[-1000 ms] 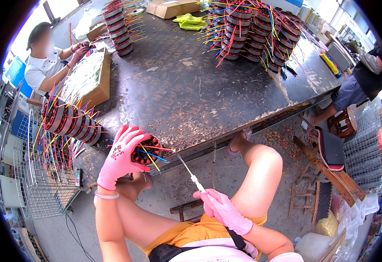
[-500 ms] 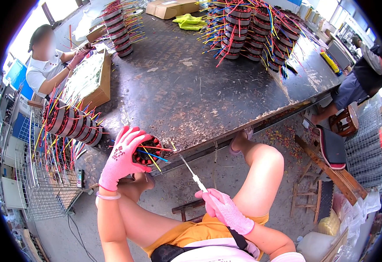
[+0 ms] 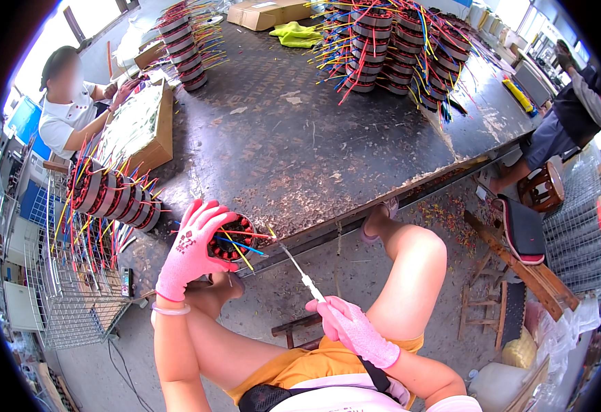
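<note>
In a pink glove, my left hand (image 3: 194, 244) wraps round the left side of a ring-shaped motor stator (image 3: 226, 253) with dark red windings. Red, blue and yellow wires (image 3: 245, 235) stick out of it to the right. My right hand (image 3: 352, 329), also gloved in pink, is closed on a slim white-handled tool (image 3: 307, 280) with a thin metal shaft. The shaft points up and left, its tip close to the wire ends; whether it touches them I cannot tell. The stator is held at the near edge of the dark worktable (image 3: 259, 137).
A leaning stack of wired stators (image 3: 111, 196) lies left of my left hand, above a wire basket (image 3: 74, 295). More stator stacks (image 3: 369, 51) stand at the back, near a yellow-green cloth (image 3: 295, 34). One person (image 3: 70, 113) works at the left by an open carton (image 3: 153, 141); another (image 3: 568, 123) is at the right.
My hands, the stator and the tool have barely moved. The person at the left has shifted their hands slightly, and the person at the right has moved an arm.
</note>
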Demonstrator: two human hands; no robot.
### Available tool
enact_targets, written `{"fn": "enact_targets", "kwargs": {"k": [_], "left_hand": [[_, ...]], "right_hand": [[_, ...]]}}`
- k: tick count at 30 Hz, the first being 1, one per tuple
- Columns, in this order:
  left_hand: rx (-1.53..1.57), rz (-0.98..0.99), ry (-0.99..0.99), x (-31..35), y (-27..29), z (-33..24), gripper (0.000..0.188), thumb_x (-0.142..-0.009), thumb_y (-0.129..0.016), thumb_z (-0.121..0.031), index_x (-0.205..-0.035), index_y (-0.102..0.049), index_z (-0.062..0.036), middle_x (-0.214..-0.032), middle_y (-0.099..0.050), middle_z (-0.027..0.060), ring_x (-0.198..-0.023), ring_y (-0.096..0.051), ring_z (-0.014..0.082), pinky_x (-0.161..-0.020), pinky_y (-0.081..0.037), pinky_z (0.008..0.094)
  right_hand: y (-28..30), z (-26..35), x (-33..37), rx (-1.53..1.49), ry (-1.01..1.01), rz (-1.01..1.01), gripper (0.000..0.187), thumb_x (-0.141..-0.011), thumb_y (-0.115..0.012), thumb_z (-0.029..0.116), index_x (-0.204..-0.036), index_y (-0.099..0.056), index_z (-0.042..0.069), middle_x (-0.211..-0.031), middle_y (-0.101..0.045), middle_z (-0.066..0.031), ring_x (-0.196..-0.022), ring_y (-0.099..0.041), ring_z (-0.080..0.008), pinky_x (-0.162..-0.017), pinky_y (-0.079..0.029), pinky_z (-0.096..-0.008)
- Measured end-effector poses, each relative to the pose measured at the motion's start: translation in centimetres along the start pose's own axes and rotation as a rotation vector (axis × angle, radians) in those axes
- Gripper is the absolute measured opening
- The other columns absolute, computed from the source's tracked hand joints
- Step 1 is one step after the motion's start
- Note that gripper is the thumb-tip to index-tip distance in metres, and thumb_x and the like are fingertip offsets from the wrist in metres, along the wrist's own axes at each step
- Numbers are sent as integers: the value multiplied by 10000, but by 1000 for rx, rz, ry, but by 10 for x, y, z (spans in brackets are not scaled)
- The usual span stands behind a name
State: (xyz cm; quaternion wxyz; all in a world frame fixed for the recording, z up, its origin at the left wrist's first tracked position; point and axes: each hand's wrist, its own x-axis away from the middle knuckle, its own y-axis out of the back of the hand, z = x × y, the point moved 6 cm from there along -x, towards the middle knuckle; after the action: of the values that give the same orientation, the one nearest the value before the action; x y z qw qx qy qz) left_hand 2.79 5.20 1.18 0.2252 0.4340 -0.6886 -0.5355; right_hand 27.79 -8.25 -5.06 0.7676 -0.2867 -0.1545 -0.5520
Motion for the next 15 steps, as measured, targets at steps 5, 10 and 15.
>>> {"fn": "enact_targets", "kwargs": {"k": [5,10,15], "left_hand": [[-4,-8,-5,0,-1,0,877,-492,-884,-299,-1290,-573,-109,-1311,-567,84,-1345,-434,307,-1206,-224,506],[7,-11,0,1,0,0,868,-498,-883,-290,-1288,-574,-109,-1309,-568,83,-1343,-436,305,-1206,-223,505],[13,-10,-1,1,0,1,873,-495,-882,-292,-1291,-572,-107,-1310,-567,85,-1344,-434,306,-1207,-219,504]], "right_hand": [[1,-3,-1,-4,-7,-7,346,-1022,-485,286,-1151,-613,-9,-583,-413,48,-505,-346,-33,-482,-271,-215],[0,-5,-2,-50,-4,-4,326,-1023,-485,268,-1140,-616,-6,-588,-410,53,-512,-348,-33,-482,-271,-214],[0,-5,-3,-37,3,-15,324,-1025,-482,262,-1131,-616,-13,-589,-411,53,-513,-351,-33,-480,-274,-214]]}}
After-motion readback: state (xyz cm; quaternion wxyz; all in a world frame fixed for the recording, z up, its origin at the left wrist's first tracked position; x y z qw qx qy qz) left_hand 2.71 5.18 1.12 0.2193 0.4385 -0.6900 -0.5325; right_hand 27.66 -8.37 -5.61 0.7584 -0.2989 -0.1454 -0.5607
